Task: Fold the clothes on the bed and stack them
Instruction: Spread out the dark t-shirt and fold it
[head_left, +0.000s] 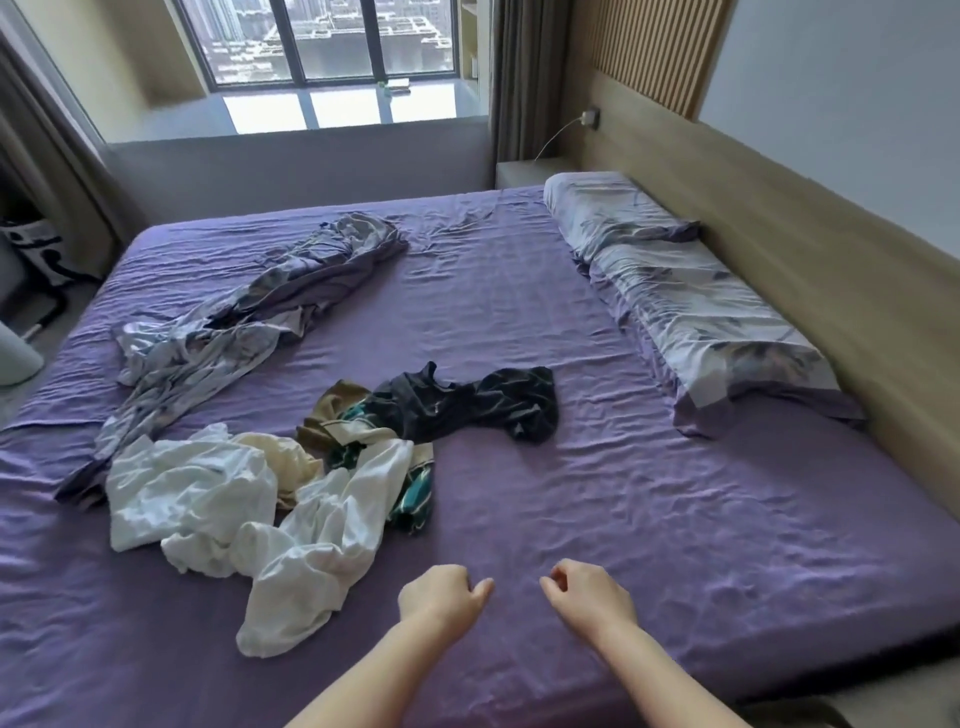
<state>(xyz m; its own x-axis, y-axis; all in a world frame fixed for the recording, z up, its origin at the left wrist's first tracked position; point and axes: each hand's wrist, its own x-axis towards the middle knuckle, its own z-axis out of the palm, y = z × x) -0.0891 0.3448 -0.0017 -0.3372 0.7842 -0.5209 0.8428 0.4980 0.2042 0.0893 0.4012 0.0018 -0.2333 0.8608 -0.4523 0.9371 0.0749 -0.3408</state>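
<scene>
We are hovering our left hand (441, 592) and right hand (589, 587), fingers loosely curled and gripping nothing, over the wrinkled purple sheet (649, 519); crumpled white garments (218, 499) are lying nearby

no readable text, labels, brands or numbers anywhere in view; the black marks on the white item (36, 252) at the left edge look like a pattern, too blurred to read as letters.
</scene>
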